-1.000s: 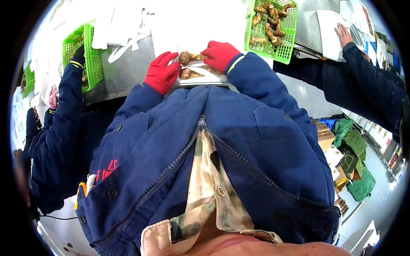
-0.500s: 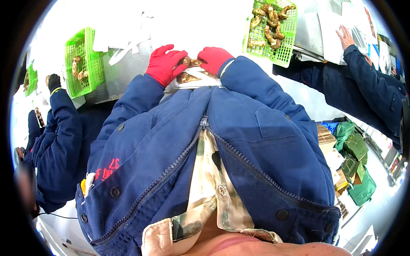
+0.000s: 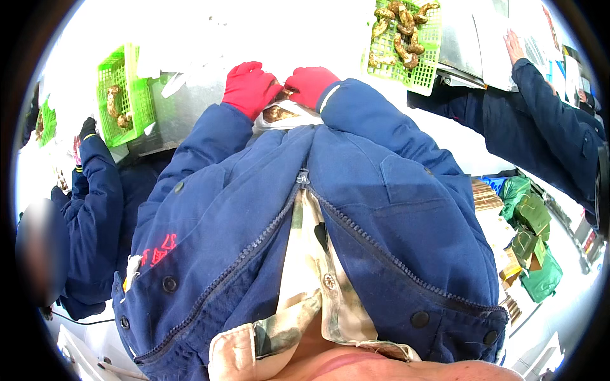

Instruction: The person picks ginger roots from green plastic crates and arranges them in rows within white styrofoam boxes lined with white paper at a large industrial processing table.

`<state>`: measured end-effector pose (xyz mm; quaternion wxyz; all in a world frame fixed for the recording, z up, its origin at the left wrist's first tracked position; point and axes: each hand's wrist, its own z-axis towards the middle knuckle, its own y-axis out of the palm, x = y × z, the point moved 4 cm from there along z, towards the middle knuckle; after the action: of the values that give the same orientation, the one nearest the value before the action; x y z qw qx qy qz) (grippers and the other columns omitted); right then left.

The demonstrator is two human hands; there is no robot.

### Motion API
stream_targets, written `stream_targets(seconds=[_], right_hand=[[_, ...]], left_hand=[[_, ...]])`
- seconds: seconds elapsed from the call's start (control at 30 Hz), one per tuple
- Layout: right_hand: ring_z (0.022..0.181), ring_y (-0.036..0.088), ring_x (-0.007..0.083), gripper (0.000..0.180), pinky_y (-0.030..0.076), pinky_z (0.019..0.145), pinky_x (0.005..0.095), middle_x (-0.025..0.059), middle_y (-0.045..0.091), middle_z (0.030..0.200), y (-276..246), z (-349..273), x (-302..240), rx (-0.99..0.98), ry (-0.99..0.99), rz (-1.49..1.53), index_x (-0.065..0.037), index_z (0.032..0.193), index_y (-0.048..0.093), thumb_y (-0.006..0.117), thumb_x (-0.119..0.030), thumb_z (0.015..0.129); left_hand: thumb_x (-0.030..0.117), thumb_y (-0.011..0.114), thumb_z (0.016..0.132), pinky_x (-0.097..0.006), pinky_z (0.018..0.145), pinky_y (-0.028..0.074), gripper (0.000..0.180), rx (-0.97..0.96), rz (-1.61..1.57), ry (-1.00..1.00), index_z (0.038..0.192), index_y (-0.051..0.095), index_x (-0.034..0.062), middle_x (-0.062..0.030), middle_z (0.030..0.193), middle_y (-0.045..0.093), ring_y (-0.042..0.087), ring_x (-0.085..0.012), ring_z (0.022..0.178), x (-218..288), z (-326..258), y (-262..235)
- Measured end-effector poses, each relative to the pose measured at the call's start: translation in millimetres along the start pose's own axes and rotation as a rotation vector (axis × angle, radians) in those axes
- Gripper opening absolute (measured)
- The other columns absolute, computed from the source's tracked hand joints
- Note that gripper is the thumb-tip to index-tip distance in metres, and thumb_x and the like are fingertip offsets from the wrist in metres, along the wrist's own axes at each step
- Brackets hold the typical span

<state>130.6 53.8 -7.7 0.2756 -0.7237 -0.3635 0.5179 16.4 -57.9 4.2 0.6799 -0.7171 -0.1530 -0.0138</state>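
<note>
A small brown knobbly mushroom piece is pinched between the red-gloved left hand and the red-gloved right hand, at top centre of the frame. Both hands are closed on it above a shallow white tray on the steel counter. 2 green plastic mesh baskets are seen, 1 at upper left and 1 at upper right.

Green wrapped packages are seen stacked at the right edge, low beside the blue jacket, with flat brown bundles just above them. White sheets are laid on the tabletop at upper right, under a co-worker's hand. No screens are shown.
</note>
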Motion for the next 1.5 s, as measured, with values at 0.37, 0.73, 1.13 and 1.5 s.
stream_targets(seconds=[0.37,0.73,1.13,1.5], right_hand=[[0.096,0.063,0.0282,0.029,0.05,0.082,0.0416,0.0083,0.064,0.101,10.7,9.5,1.0,-0.095,0.074,-0.096,-0.016,0.11,0.066,0.057,-0.034,0.09],[0.091,0.065,0.0294,0.024,0.051,0.08,0.0414,0.0101,0.067,0.094,4.0,13.8,-12.1,-0.024,0.04,-0.097,-0.01,0.094,0.067,0.063,-0.032,0.083],[0.092,0.064,0.0351,0.031,0.05,0.082,0.0444,0.0145,0.067,0.094,-2.3,16.7,-6.9,-0.067,0.069,0.05,-0.01,0.099,0.067,0.068,-0.03,0.076],[0.096,0.066,0.0326,0.043,0.052,0.085,0.0383,0.0158,0.068,0.103,-114.8,-92.7,194.6,0.432,0.492,0.096,-0.006,0.108,0.067,0.075,-0.035,0.077]], left_hand=[[0.025,0.073,0.078,-0.043,0.102,0.039,0.047,0.029,-0.126,0.183,0.123,0.062,0.0201,-0.0014,0.118,0.067,0.051,-0.0313,0.125,-15.9,-15.7,5.0],[0.027,0.066,0.084,-0.044,0.104,0.041,0.044,0.082,-0.24,0.106,0.127,0.059,0.0181,-0.0039,0.124,0.063,0.049,-0.0318,0.127,-15.3,-21.6,-10.4],[0.004,0.065,0.079,-0.045,0.098,0.046,0.044,0.216,-0.259,0.052,0.122,0.06,0.0106,-0.0108,0.124,0.062,0.053,-0.0368,0.12,-14.9,-25.1,-3.6],[0.024,0.074,0.079,-0.045,0.106,0.033,0.049,0.046,-0.161,0.1,0.125,0.06,0.0155,-0.0053,0.126,0.06,0.047,-0.031,0.128,16.2,-38.9,-2.9]])
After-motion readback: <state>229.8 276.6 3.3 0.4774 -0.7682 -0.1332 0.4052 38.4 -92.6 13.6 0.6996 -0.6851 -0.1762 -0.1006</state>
